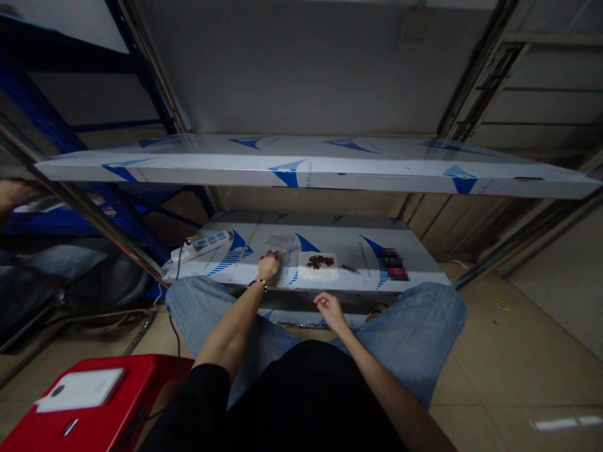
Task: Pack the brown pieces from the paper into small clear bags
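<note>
My left hand point(268, 266), with a beaded bracelet point(258, 284) on its wrist, rests on the lower shelf point(254, 276) with its fingers curled in. It is beside a clear plastic bag point(284, 243); whether the fingers grip the bag is hidden. In front of the shelf's near edge, my right hand point(330, 310) hovers with thumb and fingers drawn together, and anything between them is too small to make out. A white sheet point(311, 274) bears a heap of small dark brown pieces point(321, 261). Right of it lies a smaller group of thin pieces point(352, 270).
A power strip point(211, 241) lies on the shelf's left, its cable hanging down. A pixelated dark and red item point(394, 265) is at the right. The upper shelf point(320, 169) spans above. A red stool point(113, 395) carries a white device point(85, 388). Another person's hand point(16, 193) shows far left.
</note>
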`<move>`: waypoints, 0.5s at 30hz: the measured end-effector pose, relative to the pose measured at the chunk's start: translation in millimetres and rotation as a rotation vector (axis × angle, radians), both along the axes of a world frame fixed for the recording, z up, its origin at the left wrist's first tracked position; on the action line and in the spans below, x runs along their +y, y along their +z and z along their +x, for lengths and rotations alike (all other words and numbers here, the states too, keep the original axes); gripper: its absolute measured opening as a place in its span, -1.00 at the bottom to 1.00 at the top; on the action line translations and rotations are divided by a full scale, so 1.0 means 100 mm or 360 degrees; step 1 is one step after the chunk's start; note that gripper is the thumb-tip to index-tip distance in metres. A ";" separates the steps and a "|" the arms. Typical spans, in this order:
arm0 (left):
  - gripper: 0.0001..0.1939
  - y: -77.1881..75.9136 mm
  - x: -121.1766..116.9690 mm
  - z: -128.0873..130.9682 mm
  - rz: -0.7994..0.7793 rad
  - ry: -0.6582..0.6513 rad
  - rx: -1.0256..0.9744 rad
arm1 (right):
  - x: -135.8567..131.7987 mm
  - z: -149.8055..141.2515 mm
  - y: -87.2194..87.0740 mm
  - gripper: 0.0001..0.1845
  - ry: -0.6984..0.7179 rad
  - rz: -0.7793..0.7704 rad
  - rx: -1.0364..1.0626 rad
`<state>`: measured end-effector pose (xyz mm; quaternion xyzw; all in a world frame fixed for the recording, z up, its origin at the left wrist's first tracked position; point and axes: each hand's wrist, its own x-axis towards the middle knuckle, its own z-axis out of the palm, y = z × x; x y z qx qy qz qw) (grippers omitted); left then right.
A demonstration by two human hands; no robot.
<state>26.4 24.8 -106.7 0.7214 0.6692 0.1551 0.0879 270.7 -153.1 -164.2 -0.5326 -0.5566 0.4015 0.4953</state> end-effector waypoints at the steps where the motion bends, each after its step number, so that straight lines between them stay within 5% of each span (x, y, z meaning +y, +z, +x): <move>1: -0.57 0.02 0.02 -0.01 0.0008 0.0039 -0.0065 | 0.00 0.00 -0.01 -0.81 -0.0004 -0.0001 0.0001; 15: -0.67 0.45 -0.03 -0.04 0.0568 0.0487 -0.1062 | 0.01 0.00 0.03 -0.83 -0.0041 -0.0028 0.0003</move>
